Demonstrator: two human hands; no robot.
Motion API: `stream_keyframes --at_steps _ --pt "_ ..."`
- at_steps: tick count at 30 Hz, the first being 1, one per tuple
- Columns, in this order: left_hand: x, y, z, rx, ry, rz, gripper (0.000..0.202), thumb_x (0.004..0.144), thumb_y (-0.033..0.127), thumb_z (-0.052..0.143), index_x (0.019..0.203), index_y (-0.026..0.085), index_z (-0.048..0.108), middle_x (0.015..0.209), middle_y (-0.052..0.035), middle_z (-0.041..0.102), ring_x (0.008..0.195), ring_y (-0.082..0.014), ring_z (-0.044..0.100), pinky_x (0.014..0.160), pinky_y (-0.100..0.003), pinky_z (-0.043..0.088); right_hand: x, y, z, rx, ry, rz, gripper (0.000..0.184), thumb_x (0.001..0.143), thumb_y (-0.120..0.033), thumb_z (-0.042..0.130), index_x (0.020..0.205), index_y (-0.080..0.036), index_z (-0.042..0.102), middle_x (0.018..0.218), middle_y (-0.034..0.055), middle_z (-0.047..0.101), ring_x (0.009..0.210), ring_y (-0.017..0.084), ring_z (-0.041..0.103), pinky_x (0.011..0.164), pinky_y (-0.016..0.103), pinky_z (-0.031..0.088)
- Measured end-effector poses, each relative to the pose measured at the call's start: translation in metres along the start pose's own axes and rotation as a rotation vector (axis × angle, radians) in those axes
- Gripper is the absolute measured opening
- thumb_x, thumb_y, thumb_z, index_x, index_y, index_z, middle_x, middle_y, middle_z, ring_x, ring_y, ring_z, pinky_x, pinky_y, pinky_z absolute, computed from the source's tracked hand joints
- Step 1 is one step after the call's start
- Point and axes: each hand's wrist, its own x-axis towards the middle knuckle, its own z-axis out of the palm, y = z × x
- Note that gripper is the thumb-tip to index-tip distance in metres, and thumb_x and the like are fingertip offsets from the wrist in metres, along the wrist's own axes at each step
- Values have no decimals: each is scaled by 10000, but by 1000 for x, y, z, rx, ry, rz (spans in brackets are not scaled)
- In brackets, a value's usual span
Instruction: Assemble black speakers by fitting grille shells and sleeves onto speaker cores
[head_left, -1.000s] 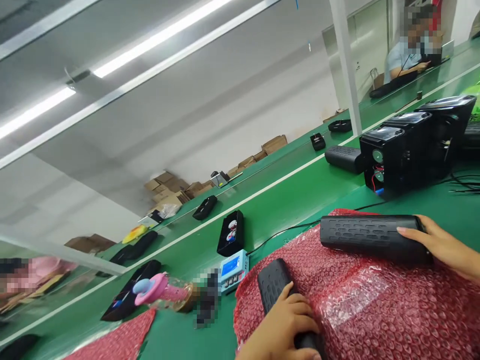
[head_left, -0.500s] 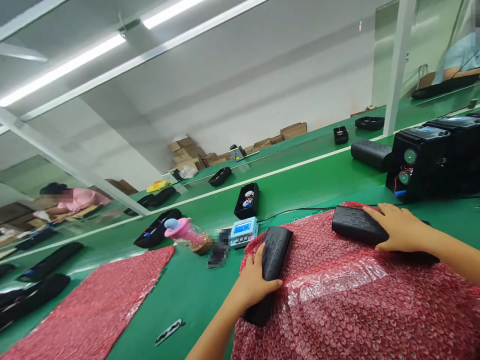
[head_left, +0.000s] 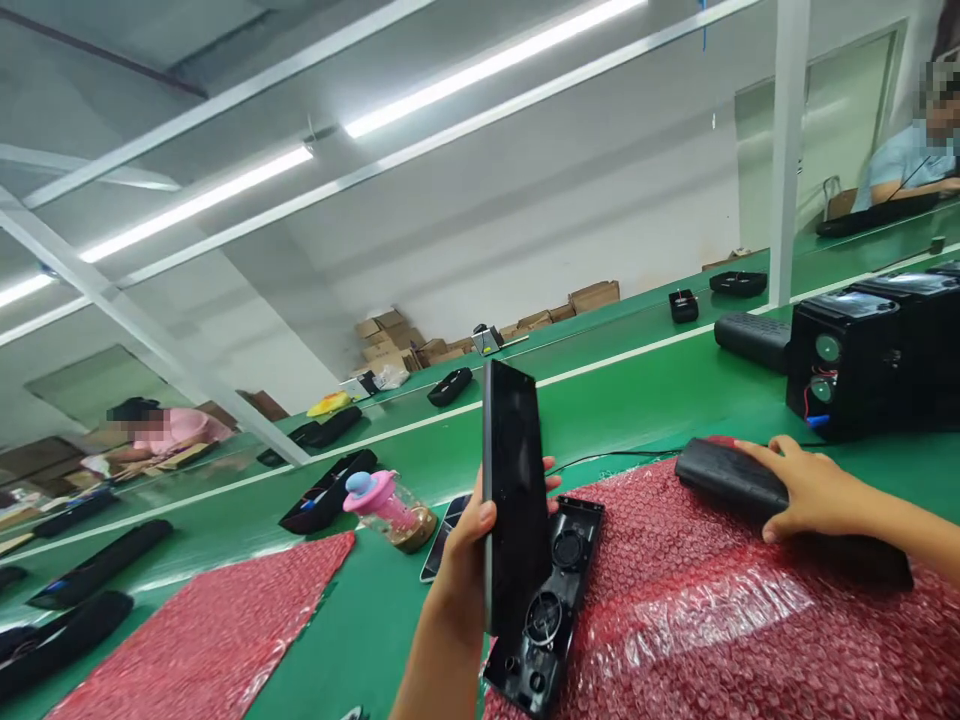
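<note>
Left hand is clamping the black front panel, thumb on the near face and fingertips wrapping the far edge. It's holding the panel upright on its long axis, clear of the open speaker housing.

The housing is lying face-up on the red bubble wrap, just right of the panel's lower end. Its two round drivers are showing. I can't tell whether the panel's bottom edge is touching the housing or hanging just above it.

Right hand is lying palm-down over the near end of a second speaker further right on the same wrap. Its fingers are draping over the top. I can't tell if it's actually gripping or only resting.

My read is that the work in hand is the panel-and-housing pair, with the panel separated from the body. Handling from here calls for keeping the panel square to the housing opening and off the exposed drivers. One hand on a long, thin part is tipping-prone, so the right hand would be worth freeing up for support.

Around it, a black cable is running across the green bench behind the wrap. A pink-capped bottle is standing to the left, and black boxes are at far right.
</note>
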Motion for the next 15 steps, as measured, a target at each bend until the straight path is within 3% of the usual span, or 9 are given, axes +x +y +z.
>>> stream_keyframes --at_steps 3,8,10,15 --pt "16 4 18 -276 -307 48 824 698 636 563 1318 104 453 1289 -173 545 1034 -287 614 877 -372 517 -3 4 23 -4 -3 51 1027 517 -364 752 1443 -266 320 1112 147 513 915 374 581 801 464 438" --pt "33 2 25 -484 -688 67 936 658 636 661 1366 77 413 1247 -149 593 1060 -263 619 855 -297 536 -5 3 47 -83 121 68 1061 457 -267 719 1442 -253 324 1283 186 472 966 395 581 812 462 448" --pt "34 -1 20 -508 -721 76 972 624 631 702 1365 70 414 1231 -148 604 1065 -264 617 853 -288 536 -5 -1 51 -250 256 11 1020 460 -203 679 1426 -251 355 1260 179 511 956 392 573 808 474 438" --pt "29 -5 8 -542 -635 72 975 630 661 675 1346 47 432 1182 -162 621 1015 -243 632 788 -262 546 -1 -6 59 -639 525 -148 949 500 -193 697 1390 -303 387 1267 189 520 1048 467 496 872 576 353"
